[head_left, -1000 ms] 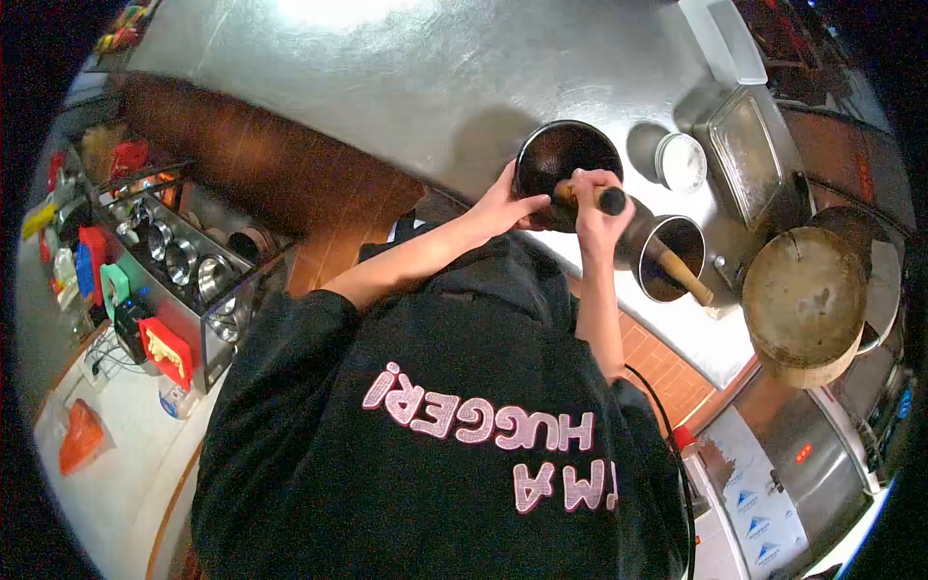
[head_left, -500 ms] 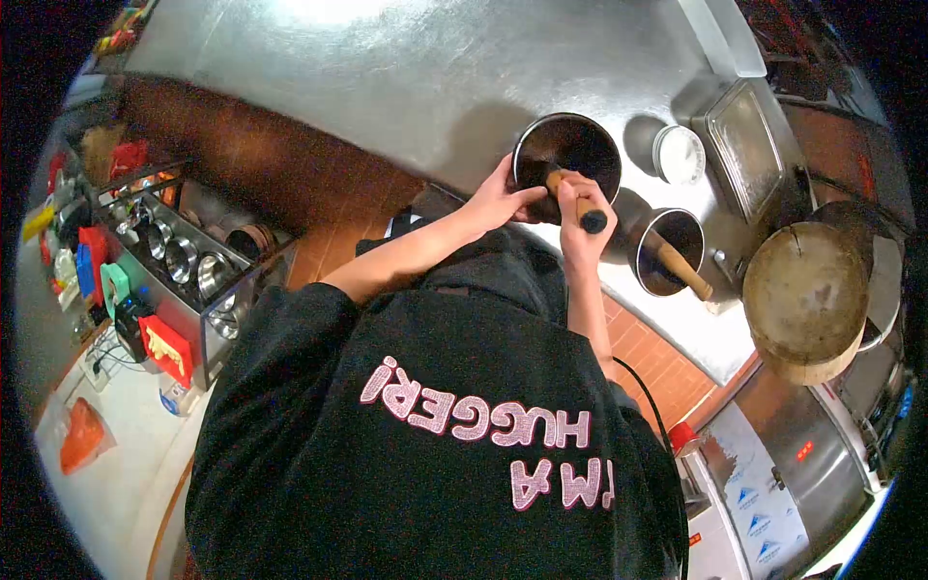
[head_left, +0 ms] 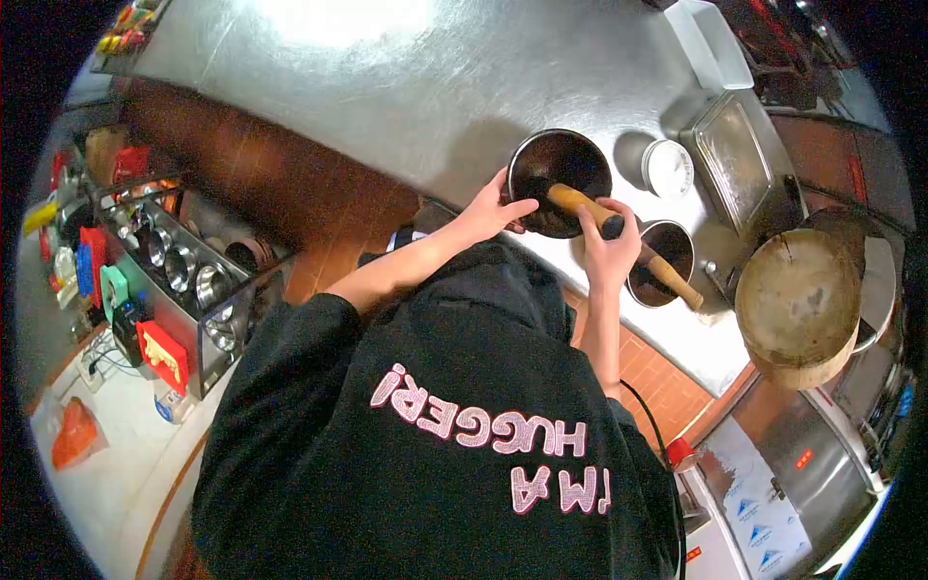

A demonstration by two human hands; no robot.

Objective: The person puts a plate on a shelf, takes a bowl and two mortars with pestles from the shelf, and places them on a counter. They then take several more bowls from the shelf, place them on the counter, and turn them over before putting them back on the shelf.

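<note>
A dark mortar bowl (head_left: 565, 164) stands on the steel counter (head_left: 435, 77). My left hand (head_left: 490, 211) grips its near rim. A wooden pestle (head_left: 580, 205) with a dark end leans into the bowl, and my right hand (head_left: 607, 251) is closed around its handle. The bowl's contents are too dark to make out.
Beside the bowl stands a metal pot (head_left: 660, 263) with a wooden stick (head_left: 672, 275) in it. A small round lidded tin (head_left: 668, 167), a flat metal tray (head_left: 739, 164) and a round wooden chopping block (head_left: 797, 304) lie to the right. A rack of metal cups (head_left: 184, 280) stands at left.
The pestle has tilted, its handle swinging right, and my right hand has dropped lower on it. My left hand stays on the bowl's rim.
</note>
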